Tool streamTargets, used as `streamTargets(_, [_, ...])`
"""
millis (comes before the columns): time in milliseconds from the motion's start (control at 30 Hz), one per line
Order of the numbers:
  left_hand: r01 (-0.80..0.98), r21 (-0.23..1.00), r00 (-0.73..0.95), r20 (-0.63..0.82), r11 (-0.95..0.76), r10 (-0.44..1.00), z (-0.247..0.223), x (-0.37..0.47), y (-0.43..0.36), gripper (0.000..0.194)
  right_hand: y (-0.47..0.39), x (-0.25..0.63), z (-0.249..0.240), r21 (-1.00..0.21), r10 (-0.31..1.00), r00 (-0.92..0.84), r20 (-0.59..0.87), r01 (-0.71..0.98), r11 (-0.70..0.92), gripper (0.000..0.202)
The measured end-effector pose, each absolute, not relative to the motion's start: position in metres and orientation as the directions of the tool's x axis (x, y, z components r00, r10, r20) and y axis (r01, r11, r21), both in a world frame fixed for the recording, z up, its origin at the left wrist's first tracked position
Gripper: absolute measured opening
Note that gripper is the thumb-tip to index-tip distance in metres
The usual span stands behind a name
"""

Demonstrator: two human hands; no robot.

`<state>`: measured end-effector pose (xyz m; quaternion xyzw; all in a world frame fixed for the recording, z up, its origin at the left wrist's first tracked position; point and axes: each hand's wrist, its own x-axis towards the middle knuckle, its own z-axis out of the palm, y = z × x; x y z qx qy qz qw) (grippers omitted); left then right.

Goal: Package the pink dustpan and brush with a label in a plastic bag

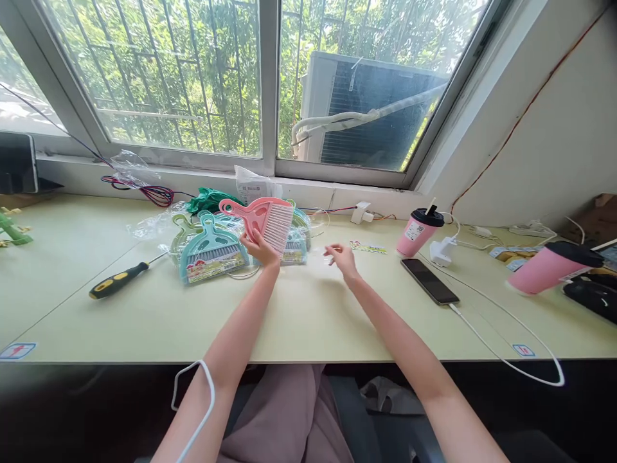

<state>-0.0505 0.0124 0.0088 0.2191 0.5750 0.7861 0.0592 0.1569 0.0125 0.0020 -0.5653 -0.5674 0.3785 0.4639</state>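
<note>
My left hand (260, 249) is wrapped round a pink hand brush (258, 215), held up above the table with its pale bristles facing right. Below and beside it lie several small dustpan-and-brush sets in clear wrapping, among them a light blue set (209, 247) and a green one (180, 231). Another blue set (294, 251) is partly hidden behind the brush. Right of them, my right hand (343, 260) hovers low over the table, its fingers bent but apart. Closest to it is a yellow-green printed label strip (369, 247) lying flat.
A screwdriver (118, 280) lies at left. To the right are a pink cup (419, 233), a phone (430, 281) on a white cable, a charger (442, 251) and a second pink cup (552, 267). Green plastic (212, 200) and wires (157, 194) line the window side.
</note>
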Motion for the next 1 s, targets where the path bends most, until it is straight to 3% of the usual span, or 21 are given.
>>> streamTargets(100, [0.126,0.936,-0.876,0.26,-0.328,0.406,0.008,-0.044,0.012,0.031,0.008,0.213,-0.006,-0.989,0.925,0.362,0.115,0.13,0.072,0.035])
streamTargets(167, [0.112,0.938,-0.865,0.255,-0.329,0.432,0.004,-0.041,0.013,0.03,-0.006,0.237,-0.014,-0.992,0.91,0.408,0.077,0.124,0.028,0.041])
streamTargets(233, [0.117,0.934,-0.866,0.263,-0.338,0.426,0.0,-0.038,0.015,0.031,-0.024,0.247,-0.019,-0.982,0.97,0.244,-0.002,0.185,-0.048,0.05])
streamTargets(300, [0.128,0.931,-0.865,0.273,-0.342,0.42,-0.004,-0.036,0.018,0.033,-0.042,0.246,-0.018,-0.952,0.993,-0.05,-0.111,0.293,-0.091,0.055])
streamTargets(367, [0.121,0.932,-0.85,0.275,-0.342,0.448,-0.005,-0.032,0.02,0.037,-0.055,0.238,-0.011,-0.919,0.926,-0.319,-0.204,0.389,-0.068,0.052])
streamTargets(433, [0.055,0.93,-0.805,0.257,-0.364,0.534,-0.002,-0.026,0.021,0.04,-0.063,0.23,0.001,-0.915,0.856,-0.469,-0.22,0.403,-0.015,0.043])
streamTargets(533, [-0.204,0.901,-0.592,0.197,-0.382,0.781,0.005,-0.013,0.019,0.04,-0.066,0.223,0.015,-0.973,0.934,-0.35,-0.071,0.231,0.012,0.036])
streamTargets(600, [-0.383,0.866,-0.354,0.183,-0.321,0.917,0.006,-0.002,0.015,0.041,-0.064,0.218,0.018,-0.999,0.974,-0.223,-0.032,0.037,-0.024,0.045])
streamTargets(667, [-0.468,0.857,-0.12,0.182,-0.217,0.976,0.003,0.011,0.01,0.046,-0.06,0.21,0.013,-0.985,0.977,-0.208,-0.045,-0.152,-0.077,0.053])
streamTargets(733, [-0.448,0.886,0.073,0.17,-0.12,0.983,-0.002,0.023,0.003,0.056,-0.056,0.2,0.003,-0.953,0.977,-0.211,-0.015,-0.293,-0.078,0.053])
streamTargets(833, [-0.331,0.941,0.253,0.165,-0.075,0.953,-0.008,0.035,-0.006,0.069,-0.049,0.193,-0.013,-0.912,1.0,-0.005,-0.026,-0.409,-0.025,0.046])
streamTargets(933, [-0.237,0.966,0.352,0.183,-0.102,0.918,-0.008,0.038,-0.01,0.064,-0.039,0.206,-0.02,-0.905,0.98,0.18,-0.082,-0.425,0.003,0.036])
streamTargets(1000, [-0.187,0.977,0.383,0.167,-0.101,0.908,-0.01,0.035,-0.009,0.055,-0.032,0.229,-0.018,-0.927,0.982,0.19,-0.014,-0.369,0.058,0.033])
